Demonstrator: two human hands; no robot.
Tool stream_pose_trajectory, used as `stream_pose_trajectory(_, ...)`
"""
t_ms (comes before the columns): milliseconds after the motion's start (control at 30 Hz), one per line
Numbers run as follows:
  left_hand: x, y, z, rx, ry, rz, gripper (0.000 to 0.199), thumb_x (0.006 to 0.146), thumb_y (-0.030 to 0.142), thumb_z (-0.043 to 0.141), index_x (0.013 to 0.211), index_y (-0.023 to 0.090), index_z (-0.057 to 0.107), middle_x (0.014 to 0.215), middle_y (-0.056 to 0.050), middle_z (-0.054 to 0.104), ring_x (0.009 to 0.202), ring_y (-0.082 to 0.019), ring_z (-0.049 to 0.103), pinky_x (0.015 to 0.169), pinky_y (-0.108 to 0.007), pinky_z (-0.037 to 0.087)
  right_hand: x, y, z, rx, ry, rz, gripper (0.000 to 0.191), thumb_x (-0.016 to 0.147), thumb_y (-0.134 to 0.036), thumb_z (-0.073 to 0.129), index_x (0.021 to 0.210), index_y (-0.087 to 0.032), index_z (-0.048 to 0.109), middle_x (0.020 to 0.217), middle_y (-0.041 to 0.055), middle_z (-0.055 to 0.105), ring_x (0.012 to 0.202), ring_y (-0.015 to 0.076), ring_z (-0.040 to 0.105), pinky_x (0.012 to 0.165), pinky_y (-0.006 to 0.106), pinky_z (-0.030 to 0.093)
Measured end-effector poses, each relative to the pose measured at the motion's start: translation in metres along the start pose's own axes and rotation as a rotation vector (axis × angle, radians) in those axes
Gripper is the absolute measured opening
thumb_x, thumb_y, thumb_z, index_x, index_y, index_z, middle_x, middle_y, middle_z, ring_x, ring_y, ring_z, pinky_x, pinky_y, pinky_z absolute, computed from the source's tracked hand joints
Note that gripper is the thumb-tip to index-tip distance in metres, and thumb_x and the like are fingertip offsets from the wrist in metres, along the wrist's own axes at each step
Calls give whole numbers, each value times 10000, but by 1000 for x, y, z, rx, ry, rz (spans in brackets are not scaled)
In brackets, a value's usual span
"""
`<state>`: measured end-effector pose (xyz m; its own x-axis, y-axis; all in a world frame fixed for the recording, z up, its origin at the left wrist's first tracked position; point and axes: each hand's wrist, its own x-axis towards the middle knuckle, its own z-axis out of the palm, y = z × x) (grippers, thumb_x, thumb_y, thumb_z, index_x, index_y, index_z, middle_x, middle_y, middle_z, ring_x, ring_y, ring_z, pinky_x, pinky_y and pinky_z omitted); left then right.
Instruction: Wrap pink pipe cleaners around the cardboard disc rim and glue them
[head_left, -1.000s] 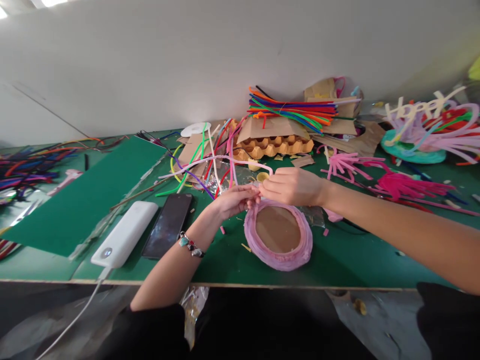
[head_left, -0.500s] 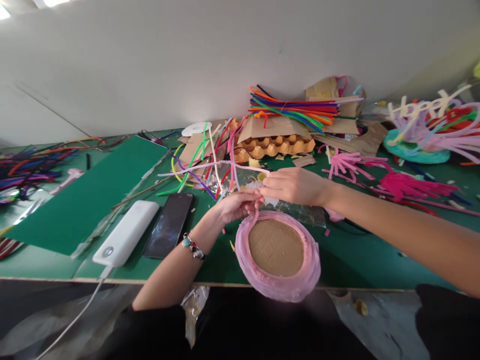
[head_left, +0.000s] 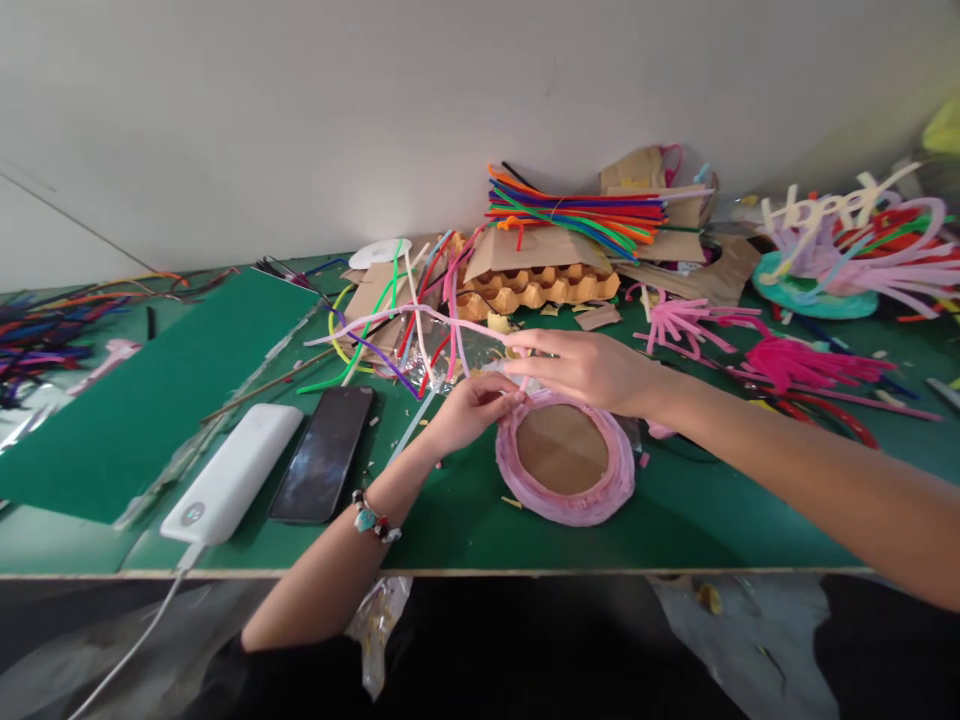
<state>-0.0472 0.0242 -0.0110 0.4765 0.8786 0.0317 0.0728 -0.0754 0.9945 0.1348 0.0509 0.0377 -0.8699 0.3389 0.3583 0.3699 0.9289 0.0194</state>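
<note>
Well to the left of both hands lies a green board, and nearer, just past the left forearm, a white power bank and a dark phone sit side by side, probably there so the front of the table stays free for the hands. Beyond the left hand, loose coloured craft stems sprawl within easy reach. That hand's thumb and fingers are pinched narrow on a pink stem at the top left edge of a round pink piece with a cardboard middle, seemingly to keep the stem's lower end steady at the rim. The round piece lies on the table just below the hands, flat enough, I'd judge, to need little support. The right hand reaches over its top with fingers stretched out; the stem bends beside the fingertips, perhaps guided by them, but I can't tell whether they grip it. Behind that hand, a tied bundle of stems rests above an egg tray, and farther right are bright pink tufts.
</note>
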Motion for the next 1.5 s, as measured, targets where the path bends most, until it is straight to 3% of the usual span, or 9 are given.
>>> stream_pose_trajectory(100,-3,1,-1,217,68,30,157,775,251,519,694,133,583,598,22,511,512,-64,504,501,-183,387,-4,1,-13,47,111,132,310,881,-170,334,1088,-182,564,1228,94,508,1073,160,513,842,305,449)
stream_pose_trajectory(167,-7,0,-2,353,111,33,156,789,229,477,692,144,565,609,14,535,534,-77,526,527,-192,414,-13,3,-27,38,170,306,268,865,-205,368,1001,-159,595,1063,92,595,952,158,559,786,298,447)
stream_pose_trajectory(233,-10,-2,-3,439,152,12,167,797,228,448,674,156,537,606,11,554,543,-90,545,545,-203,437,-28,4,-39,-24,66,571,251,856,-273,386,851,-167,614,793,53,635,715,142,569,634,279,435)
stream_pose_trajectory(300,-12,-5,-4,438,178,-34,171,800,240,428,670,166,509,600,16,556,537,-98,563,543,-209,451,-45,3,-44,-214,-169,918,380,837,-438,391,622,-186,575,574,38,583,514,146,497,469,278,335)
stream_pose_trajectory(400,-14,-10,-4,364,196,-113,170,814,273,396,702,178,481,604,26,552,540,-108,595,543,-213,471,-64,-4,-32,-273,-417,1152,507,767,-632,361,628,-194,574,599,57,617,521,181,524,442,267,291)
stream_pose_trajectory(600,-15,-14,-2,430,174,-150,178,842,274,354,712,187,438,663,18,598,563,-111,624,531,-204,468,-68,-19,9,-334,-449,1177,542,786,-563,383,1020,-105,557,897,149,651,698,253,613,431,261,255)
stream_pose_trajectory(933,-15,-12,1,581,159,-42,189,869,176,326,748,167,471,657,20,605,527,-65,551,553,-180,435,-73,-20,21,-491,-347,1115,416,786,-468,403,869,-103,583,726,118,632,556,209,568,417,253,188)
stream_pose_trajectory(1267,-15,-14,2,554,102,-24,202,896,188,304,786,163,472,764,0,644,531,-56,545,575,-182,439,-86,-11,-5,-592,138,1049,607,719,-615,342,800,-92,640,494,84,522,422,127,384,425,260,251)
stream_pose_trajectory(1500,-13,-21,4,763,122,138,225,903,217,293,720,187,419,962,-58,656,904,-165,504,796,-291,434,-88,2,-7,-391,110,1146,603,702,-651,271,717,-156,614,501,87,532,415,137,403,446,283,318)
